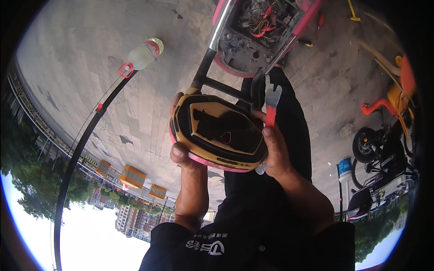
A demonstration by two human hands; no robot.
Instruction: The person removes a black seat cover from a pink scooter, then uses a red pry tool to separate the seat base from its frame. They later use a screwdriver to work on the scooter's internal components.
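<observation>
Between both hands I hold a rounded scooter part (226, 131) with a glossy dark hexagonal face, a yellow rim and pink underneath. My left hand (181, 155) is closed round its left end, thumb on the near rim. My right hand (276, 149) grips the right end and also keeps a red-handled flat metal tool (273, 101) pinned, notched head pointing away from me. Beyond the part, black frame tubes (224, 88) lead to a pink scooter body (246, 54) whose open cavity shows tangled wires (266, 22). Whether the part is joined to the tubes is hidden.
A bottle of pale liquid (143, 55) with a red handle stands on the paving at left, by a long black pole (79, 158). Hand tools (308, 44) lie beyond the scooter. At right are an orange vehicle (400, 92), a black wheel (365, 144) and a blue-and-white bucket (345, 168).
</observation>
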